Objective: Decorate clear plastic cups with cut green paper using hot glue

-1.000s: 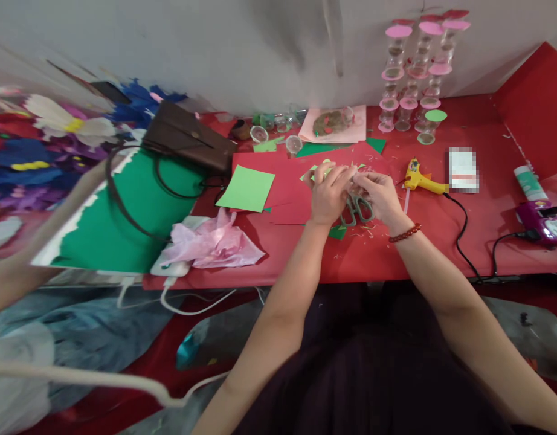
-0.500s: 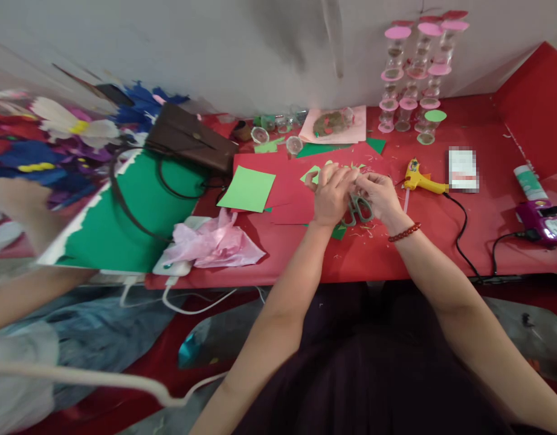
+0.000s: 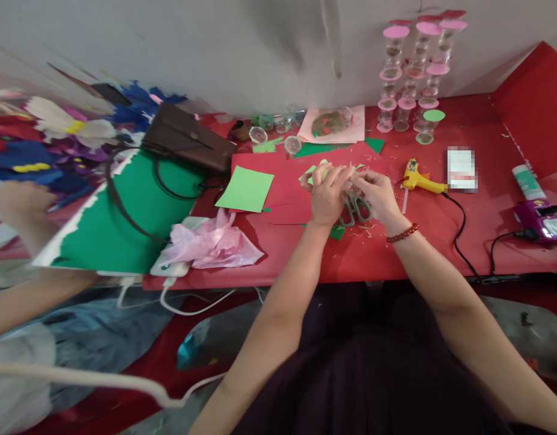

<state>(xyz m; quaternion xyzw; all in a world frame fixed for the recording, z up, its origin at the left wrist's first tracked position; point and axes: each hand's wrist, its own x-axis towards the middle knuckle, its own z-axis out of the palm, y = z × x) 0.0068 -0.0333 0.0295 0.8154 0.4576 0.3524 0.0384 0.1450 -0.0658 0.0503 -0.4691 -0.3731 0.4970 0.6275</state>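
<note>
From where I stand, the small pale piece (image 3: 354, 187) sits between the two hands, just above the counter (image 3: 296, 269) and over the far end of the scissors (image 3: 357, 210); it is mostly covered, so I can't make out its shape. The right hand (image 3: 379, 192) appears to pinch it, thumb and forefinger pressed together; the left hand (image 3: 327, 194) has its fingers bent and close together over it, but whether they grip it I cannot tell. I'd judge it light and fairly thin, easily bent or creased by a hard squeeze, so best held lightly by an edge with the fingertips. Beneath and beside the hands lie red sheets (image 3: 281, 202) and thin scraps, with a light green sheet (image 3: 245, 189) to the left. On the right rests a yellow glue gun (image 3: 422, 180), and beyond it, at the far side, stand clear columns with pink discs (image 3: 408, 104). Off to the left are a pink bag (image 3: 215, 241), a brown purse (image 3: 190, 139) and another person's hand (image 3: 20, 200).
</note>
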